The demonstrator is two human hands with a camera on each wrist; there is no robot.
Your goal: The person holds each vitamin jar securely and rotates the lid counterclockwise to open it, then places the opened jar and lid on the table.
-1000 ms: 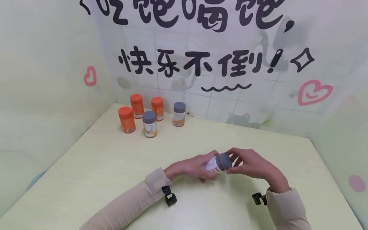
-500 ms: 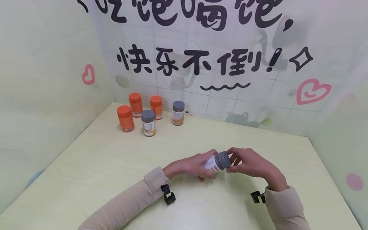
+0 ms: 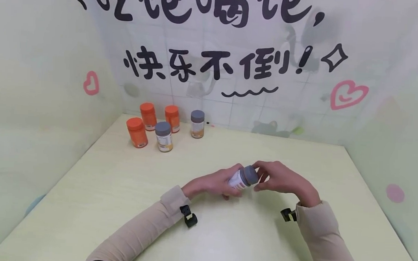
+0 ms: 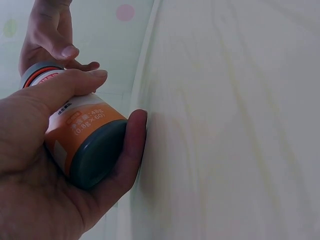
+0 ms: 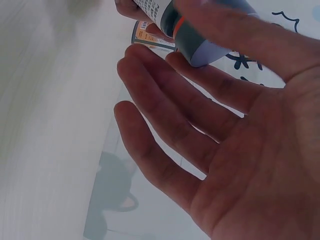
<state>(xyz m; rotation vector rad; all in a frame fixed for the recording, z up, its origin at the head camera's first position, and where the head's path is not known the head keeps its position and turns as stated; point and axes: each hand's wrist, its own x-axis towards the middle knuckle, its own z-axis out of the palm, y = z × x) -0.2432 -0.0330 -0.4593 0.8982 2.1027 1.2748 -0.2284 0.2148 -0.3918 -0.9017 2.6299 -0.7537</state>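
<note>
A pill bottle (image 3: 240, 178) with a white-and-orange label lies tilted over the table, its grey cap (image 3: 251, 175) pointing right. My left hand (image 3: 220, 182) grips its body; in the left wrist view the thumb lies along the label and a finger curls under the dark base (image 4: 100, 154). My right hand (image 3: 284, 178) is at the cap end. The right wrist view shows its thumb and index finger on either side of the cap (image 5: 202, 47), while the other fingers stay loosely extended. An orange-red band shows beside the cap.
Two more grey-capped bottles, a nearer one (image 3: 164, 137) and a farther one (image 3: 197, 124), stand at the back left. Beside them are three orange bottles (image 3: 137, 132). A lettered back wall (image 3: 211, 95) and side walls enclose the table (image 3: 96, 187).
The whole head view has shifted slightly, with the scene moving left and up. Both hands keep nearly the same pose around the bottle and its cap.
</note>
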